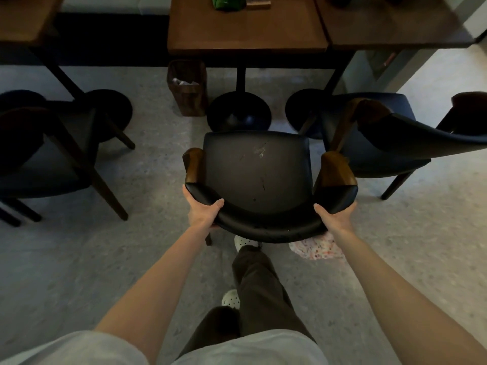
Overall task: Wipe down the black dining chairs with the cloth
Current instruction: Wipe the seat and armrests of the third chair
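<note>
We stand right behind the black dining chair (257, 177), and both our arms reach down to its curved backrest (263, 229). Our left hand (201, 210) grips the backrest's left end: the thumb lies on the inner face and the fingers curl round the outside, out of sight. Our right hand (334, 216) grips the right end in the same manner, thumb inward, fingers hidden behind the padding. The cloth (316, 248), pale with a small pink pattern, hangs just under our right hand, behind the backrest. We cannot tell whether the hidden fingers hold it or only pin it against the chair. The chair's seat bears pale scuffs near its middle and toward its front, and brown wooden arm ends (336, 167) flank it on either side.

Beyond the chair's front stands the black round foot (238, 111) of a wooden table (245, 30), whose top carries a green item (228, 2) at its far edge. A brown woven bin (187, 88) with paper scraps in it stands beyond the chair, to its left. A second dark chair (382, 151) stands just to the right of ours, close to its arm, and a third chair (44, 164) is well apart on the left. Behind the backrest, our white perforated shoes (246, 242) and dark trousers show on the speckled grey floor
</note>
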